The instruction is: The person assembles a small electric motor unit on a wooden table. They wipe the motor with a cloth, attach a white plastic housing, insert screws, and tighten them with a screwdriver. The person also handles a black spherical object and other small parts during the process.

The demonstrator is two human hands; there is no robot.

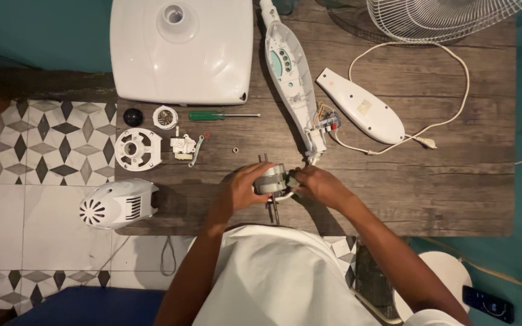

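Here, both hands curled, left hand [241, 188] and right hand [321, 186] gripping grey motor [271, 179].

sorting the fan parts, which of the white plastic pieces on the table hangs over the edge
The rounded vented rear motor cover at the table's left front corner. It juts out over the tiled floor; the square base, round bracket and oval cover lie fully on the wood.

Grey metal fan motor [271, 179], shaft lengthwise toward the person; on the wooden table's [430, 181] near edge.
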